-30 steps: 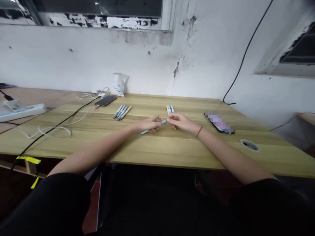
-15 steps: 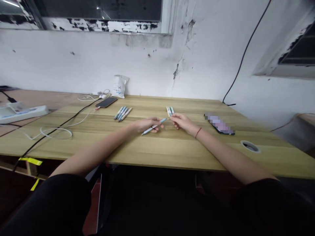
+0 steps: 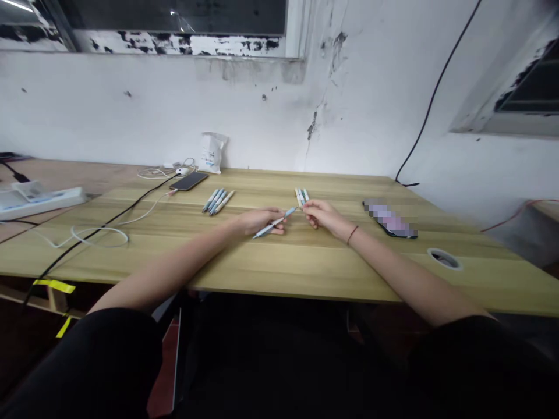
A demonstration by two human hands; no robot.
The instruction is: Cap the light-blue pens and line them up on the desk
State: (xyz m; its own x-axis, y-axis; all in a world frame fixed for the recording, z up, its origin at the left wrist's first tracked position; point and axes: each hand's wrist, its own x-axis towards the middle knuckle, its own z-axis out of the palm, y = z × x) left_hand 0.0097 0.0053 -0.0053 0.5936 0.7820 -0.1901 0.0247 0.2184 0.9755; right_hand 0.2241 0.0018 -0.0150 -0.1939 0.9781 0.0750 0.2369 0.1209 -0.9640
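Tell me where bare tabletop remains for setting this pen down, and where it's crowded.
Bare wood lies between the blue pen group and the pale pen bunch, behind the left hand; another patch sits between the right hand and the blurred phone. The widest strip runs along the front edge. It's crowded far left, around the black phone and white cable.

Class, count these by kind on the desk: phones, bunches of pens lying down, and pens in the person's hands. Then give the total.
Phones: 2 (dark phone, blurred phone)
Bunches of pens: 2 (left bunch, right bunch)
Pens in hands: 1 (pen, at left hand and right hand)
Total: 5
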